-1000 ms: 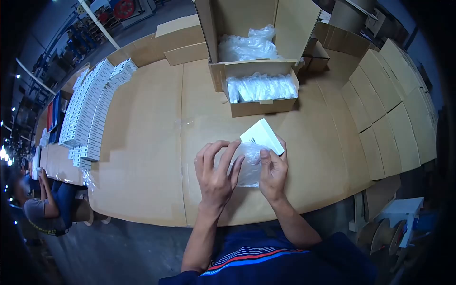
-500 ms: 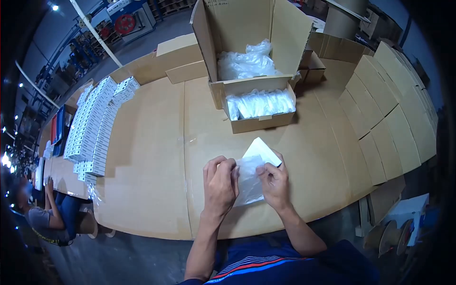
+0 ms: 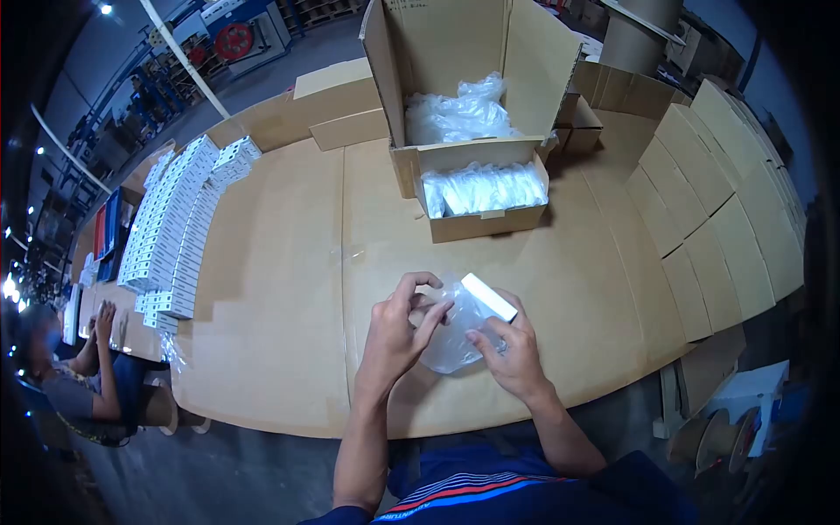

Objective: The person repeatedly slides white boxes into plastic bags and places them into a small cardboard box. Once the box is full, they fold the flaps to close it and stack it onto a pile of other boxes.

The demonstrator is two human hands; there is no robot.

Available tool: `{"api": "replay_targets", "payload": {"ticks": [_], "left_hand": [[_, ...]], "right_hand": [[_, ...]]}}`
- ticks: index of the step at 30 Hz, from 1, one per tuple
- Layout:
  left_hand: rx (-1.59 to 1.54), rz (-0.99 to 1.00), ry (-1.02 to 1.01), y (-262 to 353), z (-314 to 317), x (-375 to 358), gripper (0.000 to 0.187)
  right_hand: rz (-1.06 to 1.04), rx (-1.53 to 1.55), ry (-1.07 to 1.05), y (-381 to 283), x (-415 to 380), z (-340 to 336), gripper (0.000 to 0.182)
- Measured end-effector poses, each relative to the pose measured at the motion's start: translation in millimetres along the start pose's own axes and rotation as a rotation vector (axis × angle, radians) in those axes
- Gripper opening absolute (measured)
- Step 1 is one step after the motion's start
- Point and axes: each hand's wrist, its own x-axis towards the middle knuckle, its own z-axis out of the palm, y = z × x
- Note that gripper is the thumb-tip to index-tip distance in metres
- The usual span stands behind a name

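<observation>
My right hand (image 3: pixel 512 354) grips a small white box (image 3: pixel 488 297), which is tilted, with its narrow side showing. A clear plastic bag (image 3: pixel 453 343) lies between my two hands, below and left of the white box. My left hand (image 3: pixel 398 328) is at the bag's left edge, its thumb and index finger apart and its other fingers curled at the film. Beyond my hands stands a small open carton (image 3: pixel 486 229) filled with clear plastic bags (image 3: pixel 483 190).
A large open carton (image 3: pixel 446 48) with crumpled plastic stands at the back. Stacked white boxes (image 3: pixel 171 219) line the left side, brown cartons (image 3: pixel 717 210) the right. A co-worker (image 3: pixel 87 376) sits at the far left.
The white box has turned from its broad face to its narrow side. My left hand's fingers have spread, and the bag looks wider and rounder. The co-worker's hands have moved.
</observation>
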Motion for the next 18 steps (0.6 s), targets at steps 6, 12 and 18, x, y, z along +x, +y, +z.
{"api": "replay_targets", "payload": {"ticks": [6,12,18], "left_hand": [[-0.233,-0.14,0.034,2,-3,3,0.026],[-0.426,-0.045,0.264,-14,12,4,0.02],[-0.48,-0.002,0.266,-22,10,1,0.033]], "right_hand": [[0.082,0.062,-0.023,-2,4,-8,0.009],[0.103,0.227,0.044,6,-2,1,0.014],[0.218,0.286,0.002,3,-2,6,0.015]]}}
